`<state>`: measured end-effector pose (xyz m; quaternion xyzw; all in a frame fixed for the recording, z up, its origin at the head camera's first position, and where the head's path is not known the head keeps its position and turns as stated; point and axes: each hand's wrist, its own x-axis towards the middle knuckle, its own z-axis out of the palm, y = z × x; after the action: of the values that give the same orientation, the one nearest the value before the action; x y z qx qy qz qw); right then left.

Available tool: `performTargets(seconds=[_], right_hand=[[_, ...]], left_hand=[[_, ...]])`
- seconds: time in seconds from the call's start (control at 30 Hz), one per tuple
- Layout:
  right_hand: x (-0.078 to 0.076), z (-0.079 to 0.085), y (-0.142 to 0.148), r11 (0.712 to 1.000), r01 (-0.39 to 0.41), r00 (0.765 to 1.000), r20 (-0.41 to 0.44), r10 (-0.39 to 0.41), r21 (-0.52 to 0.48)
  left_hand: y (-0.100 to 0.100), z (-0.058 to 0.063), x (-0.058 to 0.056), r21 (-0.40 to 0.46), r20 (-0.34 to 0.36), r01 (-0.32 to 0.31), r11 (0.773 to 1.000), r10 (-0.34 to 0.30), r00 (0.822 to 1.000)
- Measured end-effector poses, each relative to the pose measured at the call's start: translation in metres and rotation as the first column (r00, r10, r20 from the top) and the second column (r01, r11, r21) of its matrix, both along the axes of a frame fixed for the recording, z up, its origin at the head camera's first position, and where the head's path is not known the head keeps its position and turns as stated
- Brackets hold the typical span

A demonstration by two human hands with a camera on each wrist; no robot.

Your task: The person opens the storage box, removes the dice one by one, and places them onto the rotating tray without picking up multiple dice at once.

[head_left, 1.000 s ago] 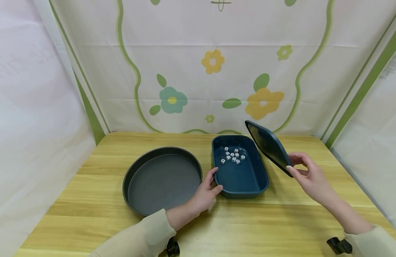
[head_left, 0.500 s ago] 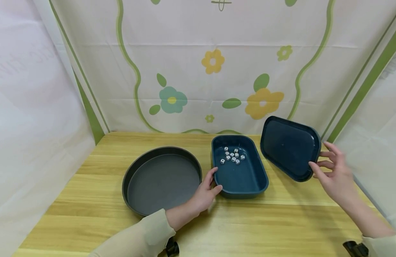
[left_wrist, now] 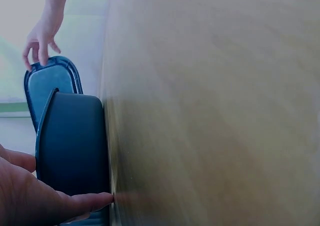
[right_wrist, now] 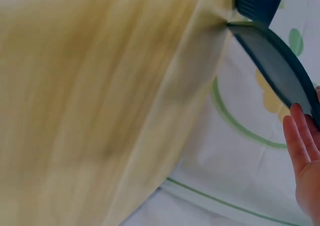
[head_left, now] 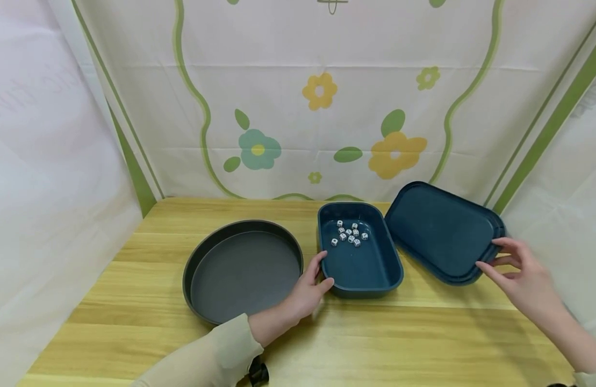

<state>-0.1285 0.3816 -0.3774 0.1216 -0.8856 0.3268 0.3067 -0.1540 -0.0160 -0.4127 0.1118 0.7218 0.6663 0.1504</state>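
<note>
In the head view, a dark blue rectangular container (head_left: pixel 365 274) stands upright with several white dice (head_left: pixel 351 234) on its floor, mostly toward the far end. My left hand (head_left: pixel 304 295) holds its near-left corner, thumb at the front wall and fingers along the left side. To the right, my right hand (head_left: pixel 525 274) pinches the matching blue lid (head_left: pixel 443 231) by its near-right corner. The lid is tilted, with its left end low beside the container and its right end raised. In the right wrist view the lid (right_wrist: pixel 277 66) shows nearly edge-on, fingers beneath it.
A large round dark grey pan (head_left: pixel 244 274) stands left of the container, partly behind the left forearm. The wooden table (head_left: pixel 375 344) meets a flowered white cloth (head_left: pixel 288 107) at the back, and white cloth also hangs on both sides.
My right hand has carried the lid rightward and turned it from steeply tilted, underside showing, to a flatter, lower slant. The left hand, container, dice and pan stay put.
</note>
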Motion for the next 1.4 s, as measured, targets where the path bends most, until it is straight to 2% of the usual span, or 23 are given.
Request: performTargets(seconds=[0.2, 0.37, 0.6, 0.87, 1.0, 1.2, 1.4], right_hand=[[0.006, -0.012, 0.016, 0.992, 0.121, 0.985, 0.125, -0.123, 0.024], [0.009, -0.024, 0.027, 0.980, 0.183, 0.942, 0.272, -0.196, 0.075], [0.011, -0.031, 0.040, 0.976, 0.142, 0.869, 0.452, -0.202, 0.163], [0.009, -0.038, 0.049, 0.982, 0.068, 0.810, 0.565, -0.158, 0.178], [0.010, -0.044, 0.051, 0.983, 0.046, 0.808, 0.571, -0.142, 0.179], [0.011, -0.050, 0.051, 0.982, 0.030, 0.845, 0.520, -0.126, 0.188], [0.011, -0.047, 0.045, 0.984, 0.010, 0.868, 0.487, -0.097, 0.179]], left_hand=[[0.000, 0.002, 0.000, -0.010, -0.001, -0.001, 1.000, 0.001, 1.000], [0.000, 0.002, 0.001, -0.021, -0.011, -0.008, 1.000, 0.008, 1.000], [0.000, 0.000, 0.000, -0.029, -0.010, -0.014, 0.999, 0.014, 1.000], [0.000, 0.001, 0.000, -0.045, -0.012, -0.016, 0.999, 0.015, 1.000], [0.000, 0.002, 0.001, -0.047, -0.004, -0.015, 0.999, 0.015, 1.000], [0.000, 0.004, 0.001, -0.055, 0.000, -0.016, 0.998, 0.016, 1.000], [0.000, 0.004, 0.001, -0.043, 0.004, -0.017, 0.999, 0.017, 1.000]])
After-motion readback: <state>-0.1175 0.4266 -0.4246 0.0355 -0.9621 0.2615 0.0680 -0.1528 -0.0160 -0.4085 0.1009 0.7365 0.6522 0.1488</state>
